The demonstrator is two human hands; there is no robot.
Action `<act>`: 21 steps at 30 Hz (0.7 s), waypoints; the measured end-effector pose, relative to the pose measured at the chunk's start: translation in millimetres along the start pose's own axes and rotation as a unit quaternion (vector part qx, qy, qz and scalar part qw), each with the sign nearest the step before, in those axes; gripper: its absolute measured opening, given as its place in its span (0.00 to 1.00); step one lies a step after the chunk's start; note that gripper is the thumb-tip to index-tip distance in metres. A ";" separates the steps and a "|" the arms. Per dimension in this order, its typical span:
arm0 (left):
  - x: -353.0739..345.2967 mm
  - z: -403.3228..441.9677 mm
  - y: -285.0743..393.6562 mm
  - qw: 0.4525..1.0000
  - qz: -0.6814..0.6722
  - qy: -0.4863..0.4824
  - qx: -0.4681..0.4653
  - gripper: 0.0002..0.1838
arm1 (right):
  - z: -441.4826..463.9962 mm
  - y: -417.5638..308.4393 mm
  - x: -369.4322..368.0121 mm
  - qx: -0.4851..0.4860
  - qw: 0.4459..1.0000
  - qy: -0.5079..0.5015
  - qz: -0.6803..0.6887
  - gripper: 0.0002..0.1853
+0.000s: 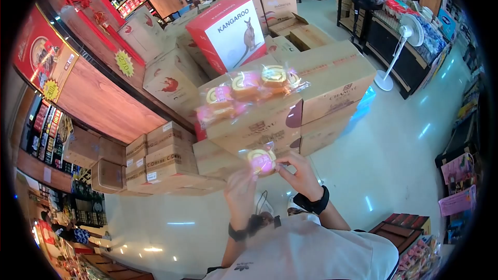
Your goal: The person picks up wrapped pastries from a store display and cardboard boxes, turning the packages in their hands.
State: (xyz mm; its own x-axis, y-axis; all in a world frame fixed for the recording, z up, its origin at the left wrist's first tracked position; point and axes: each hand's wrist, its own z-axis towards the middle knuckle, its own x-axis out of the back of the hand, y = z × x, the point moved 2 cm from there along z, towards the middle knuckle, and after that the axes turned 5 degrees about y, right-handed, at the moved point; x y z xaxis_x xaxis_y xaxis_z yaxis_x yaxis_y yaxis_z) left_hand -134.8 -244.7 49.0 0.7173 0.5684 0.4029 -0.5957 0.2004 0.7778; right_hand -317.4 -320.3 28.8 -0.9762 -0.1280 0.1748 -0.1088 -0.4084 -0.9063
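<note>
while the right hand (301, 173) is pinching the right edge of a small wrapped roll cake (261, 161) between thumb and fingers, the cake is facing up with its pale swirl and pink label showing. it is sitting between the two hands, just left of the right fingertips and just above and to the right of the left ones. the left hand (240, 182) is blurring, its fingers reaching up to the wrapper's lower left; whether they are gripping it, i cannot tell. dark wristbands (313, 202) are circling both wrists. beyond the hands, large cardboard cartons (264, 129) are standing stacked, and several more wrapped cakes (245, 84) are lying in a cluster on top. behind that cluster, a red and white kangaroo box (228, 33) is standing. well off to the right, a white fan (411, 30) is standing on the shiny floor (384, 155).
</note>
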 end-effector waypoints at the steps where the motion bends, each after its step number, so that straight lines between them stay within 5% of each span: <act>1: -1.1 2.4 -1.3 1.000 0.000 -0.003 -0.001 0.09 | 1.8 -0.9 0.3 -0.004 1.000 0.002 -0.003 0.08; 10: 1.8 46.1 -12.8 0.998 -0.053 -0.005 -0.033 0.09 | 30.9 -15.0 -10.2 -0.008 0.999 0.026 -0.032 0.08; 21: 34.2 129.4 -21.3 0.988 -0.091 0.053 -0.114 0.09 | 102.4 -62.5 -46.0 0.128 0.987 0.041 -0.091 0.09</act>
State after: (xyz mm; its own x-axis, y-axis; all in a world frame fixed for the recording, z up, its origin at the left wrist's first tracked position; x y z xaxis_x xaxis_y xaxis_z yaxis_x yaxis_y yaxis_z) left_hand -50.7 -332.7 108.6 0.7851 0.5843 0.2053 -0.5359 0.4747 0.6983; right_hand -246.5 -381.5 116.8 -0.9582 0.0371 0.2838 -0.2421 -0.6337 -0.7347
